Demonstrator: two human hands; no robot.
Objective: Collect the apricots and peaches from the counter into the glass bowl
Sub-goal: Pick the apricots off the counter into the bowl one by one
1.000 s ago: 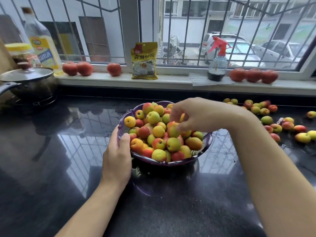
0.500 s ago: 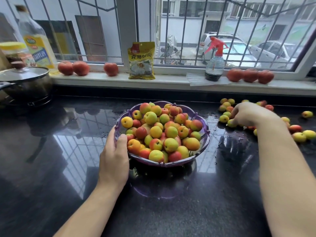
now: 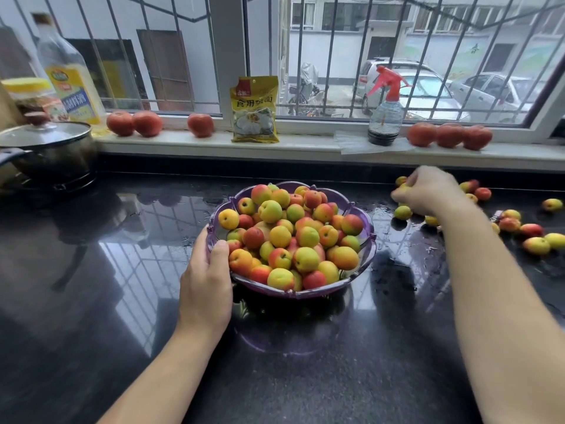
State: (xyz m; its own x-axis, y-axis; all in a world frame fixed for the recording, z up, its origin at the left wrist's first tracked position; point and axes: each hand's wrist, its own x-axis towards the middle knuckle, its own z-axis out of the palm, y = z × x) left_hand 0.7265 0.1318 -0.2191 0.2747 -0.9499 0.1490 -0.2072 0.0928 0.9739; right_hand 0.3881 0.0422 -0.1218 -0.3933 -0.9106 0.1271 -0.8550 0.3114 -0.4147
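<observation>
A purple see-through glass bowl point(image 3: 371, 237) with a wavy rim sits in the middle of the shiny black bench point(image 3: 122, 270). It is piled high with small round yellow, green and red apricots and peaches point(image 3: 293, 237).

The left hand point(image 3: 206, 286) holds the bowl at its left rim. The thumb lies over the rim, touching the fruit pile, and the other fingers curl round the outside of the bowl.

The right hand point(image 3: 428, 189) is to the right of the bowl, low over the loose small fruits on the bench point(image 3: 532, 237). Its fingers are curled and bunched together among the fruits at the left end of that group. The hand is a bit blurry, so I cannot tell if it holds one. One green-yellow fruit point(image 3: 403, 212) lies just below the hand. More loose fruits are spread out to the right, up to the edge of the picture.

On the white window sill point(image 3: 305, 145) at the back stand big red tomatoes point(image 3: 134, 123), a yellow bag with writing point(image 3: 254, 110) and a clear spray bottle with a red top point(image 3: 385, 108). At the far left are a dark metal pot with a glass lid point(image 3: 46, 148) and a tall bottle of yellow oil point(image 3: 72, 75).
</observation>
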